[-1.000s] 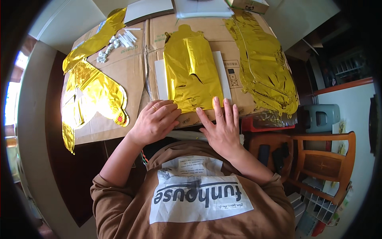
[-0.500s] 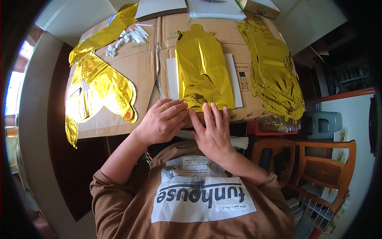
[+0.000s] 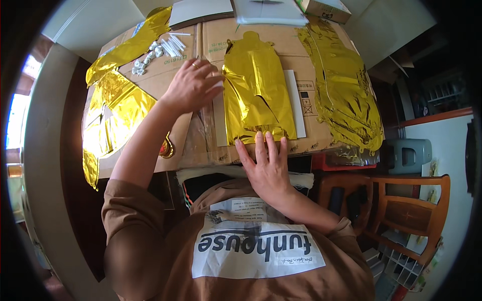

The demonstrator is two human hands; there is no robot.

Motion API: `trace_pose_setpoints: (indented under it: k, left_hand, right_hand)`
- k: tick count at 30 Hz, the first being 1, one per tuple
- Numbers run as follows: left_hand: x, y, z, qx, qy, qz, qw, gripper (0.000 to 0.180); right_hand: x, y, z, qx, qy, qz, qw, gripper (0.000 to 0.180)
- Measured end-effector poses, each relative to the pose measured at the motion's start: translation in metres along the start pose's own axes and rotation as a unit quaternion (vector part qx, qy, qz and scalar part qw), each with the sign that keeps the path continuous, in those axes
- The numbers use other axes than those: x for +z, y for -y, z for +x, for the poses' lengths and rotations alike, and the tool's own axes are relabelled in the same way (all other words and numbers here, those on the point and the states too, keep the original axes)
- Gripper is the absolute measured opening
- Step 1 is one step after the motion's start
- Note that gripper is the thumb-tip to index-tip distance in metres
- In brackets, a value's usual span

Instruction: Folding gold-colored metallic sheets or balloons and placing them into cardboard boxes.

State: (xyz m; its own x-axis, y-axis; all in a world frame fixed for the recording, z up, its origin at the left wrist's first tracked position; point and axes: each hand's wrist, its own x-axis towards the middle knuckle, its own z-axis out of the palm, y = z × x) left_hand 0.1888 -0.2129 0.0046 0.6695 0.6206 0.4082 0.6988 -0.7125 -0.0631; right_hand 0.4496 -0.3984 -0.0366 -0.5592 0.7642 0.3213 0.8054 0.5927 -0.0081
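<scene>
A flat gold foil balloon lies folded over a white board in the middle of the cardboard. My left hand is at its upper left edge, fingers bent and closed on the foil there; creases run across the film from that spot. My right hand rests flat on the balloon's near edge with its fingers spread. Left of them lies another shiny gold foil balloon, partly hidden behind my left forearm.
More gold foil balloons are stacked at the right. White straws and small white curled pieces lie at the back left. Stacks of white sheets and a cardboard box line the far edge. A wooden chair stands at the right.
My left hand has moved from the balloon's near edge up and away to its upper left edge, where the foil is now creased. My right hand has stayed in place.
</scene>
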Motion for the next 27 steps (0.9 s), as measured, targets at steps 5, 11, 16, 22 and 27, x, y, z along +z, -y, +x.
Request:
trace_pose_setpoints:
  k: [5,11,16,22,27]
  left_hand:
    - [0.002,-0.022,0.020,-0.150,-0.051,0.056,0.986,0.041]
    - [-0.006,-0.172,0.003,-0.267,-0.072,-0.250,0.928,0.075]
    - [0.015,-0.178,0.005,-0.335,-0.038,-0.250,0.908,0.078]
    - [0.016,-0.187,0.006,-0.326,0.009,-0.131,0.936,0.083]
    - [0.008,-0.211,0.025,-0.296,-0.035,0.018,0.954,0.093]
  right_hand:
    - [-0.004,0.000,0.002,0.005,-0.002,-0.003,1.000,0.063]
    - [-0.011,-0.003,0.005,0.026,0.016,0.070,0.997,0.055]
    - [-0.029,-0.025,0.003,-0.002,0.041,0.174,0.984,0.053]
    - [-0.048,-0.096,-0.013,-0.032,-0.049,0.122,0.991,0.042]
    - [-0.039,-0.111,-0.022,-0.041,-0.033,0.100,0.994,0.039]
